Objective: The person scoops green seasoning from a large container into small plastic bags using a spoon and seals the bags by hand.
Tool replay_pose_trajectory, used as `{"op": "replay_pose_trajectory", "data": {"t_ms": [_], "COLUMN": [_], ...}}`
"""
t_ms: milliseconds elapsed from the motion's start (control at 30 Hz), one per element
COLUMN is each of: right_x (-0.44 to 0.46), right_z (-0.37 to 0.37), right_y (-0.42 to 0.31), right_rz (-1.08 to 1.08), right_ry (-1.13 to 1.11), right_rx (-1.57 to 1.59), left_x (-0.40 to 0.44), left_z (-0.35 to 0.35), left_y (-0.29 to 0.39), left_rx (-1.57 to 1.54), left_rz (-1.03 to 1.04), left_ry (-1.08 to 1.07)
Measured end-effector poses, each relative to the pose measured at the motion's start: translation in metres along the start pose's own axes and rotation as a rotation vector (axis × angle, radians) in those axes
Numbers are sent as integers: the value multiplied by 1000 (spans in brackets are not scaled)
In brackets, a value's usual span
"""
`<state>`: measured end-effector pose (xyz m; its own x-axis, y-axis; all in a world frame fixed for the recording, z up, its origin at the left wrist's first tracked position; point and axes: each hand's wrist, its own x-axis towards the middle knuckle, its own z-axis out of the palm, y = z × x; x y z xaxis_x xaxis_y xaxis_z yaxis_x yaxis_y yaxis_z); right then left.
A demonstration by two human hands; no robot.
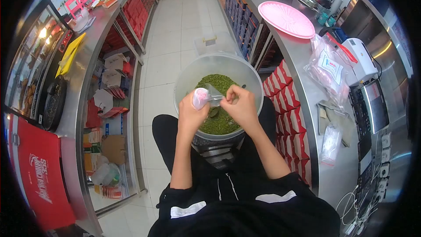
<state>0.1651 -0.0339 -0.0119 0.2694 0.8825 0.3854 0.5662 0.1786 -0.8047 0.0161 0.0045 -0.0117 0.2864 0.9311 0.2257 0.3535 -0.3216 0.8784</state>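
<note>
The left hand (191,110) is curling around a white-and-pink bundle (201,96), while the right hand (242,106) is pinching a clear plastic bag (215,96) stretching between the two. Both hands are hovering above chopped green leaves (219,124), which are lying inside a translucent round tub (256,77) between the knees. Rightward, a pink lid (287,19) is resting on the counter (303,77).

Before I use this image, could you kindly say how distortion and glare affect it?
Head view: strong fisheye distortion bows the counters, with black corners; a light flares in the display case; glare streaks the steel panel at right; highlights on the clear plastic between left hand and right hand make its edges hard to tell.
</note>
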Motion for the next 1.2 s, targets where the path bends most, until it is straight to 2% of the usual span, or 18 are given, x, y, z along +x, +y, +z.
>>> {"op": "replay_pose_trajectory", "data": {"t_ms": [33, 67, 100, 133, 167, 233, 267, 333, 433, 533, 600, 700, 767, 800, 867, 967, 1100, 1200], "right_x": [1, 2, 4, 5, 6, 9, 11, 15, 18, 28, 46, 75, 74, 70, 59, 48, 59, 51], "right_z": [2, 3, 4, 4, 2, -1, -2, -4, -2, 2, 2, 38, 56, 62, 69, 73, 75, 99], "right_y": [1, 2, 0, -2, -5, -12, -14, -19, -21, -16, -9, 83, 120, 139, 166, 154, 88, 77], "right_rz": [-1, 147, 294, 295, 329, 365, 351, 339, 371, 289, 285, -322, -240, -247, -493, -687, -549, -515], "right_ry": [1, -88, -179, -181, -231, -280, -316, -351, -368, -381, -410, -518, -937, -938, -1166, -1083, -1023, -846], "right_rx": [2, 200, 397, 396, 514, 631, 621, 611, 644, 663, 619, -239, -834, -832, -1022, -1005, -940, -922], "left_x": [0, 2, 7, 9, 6, -1, -1, 1, 3, 3, 4, 0, -2, -3, -6, -11, -14, -16], "left_z": [-2, -2, -2, -2, -2, -8, -6, -1, -3, -8, -13, -20, -22, -25, -32, -41, -47, -46], "left_y": [4, -1, -5, -7, -10, 5, 6, 9, 10, -4, -14, -17, -15, -16, -17, -26, -34, -31], "left_rx": [50, 51, -85, -221, -222, -623, -625, -480, -316, -350, -345, -575, -597, -606, -663, -735, -739, -728], "left_rz": [-11, -11, 163, 336, 333, -92, -94, 211, 199, 41, 63, -11, 47, 78, 100, 100, 113, 76], "left_ry": [46, 47, 58, 69, 71, -215, -216, -71, -60, -79, -44, 57, 94, 118, 160, 219, 303, 322]}}
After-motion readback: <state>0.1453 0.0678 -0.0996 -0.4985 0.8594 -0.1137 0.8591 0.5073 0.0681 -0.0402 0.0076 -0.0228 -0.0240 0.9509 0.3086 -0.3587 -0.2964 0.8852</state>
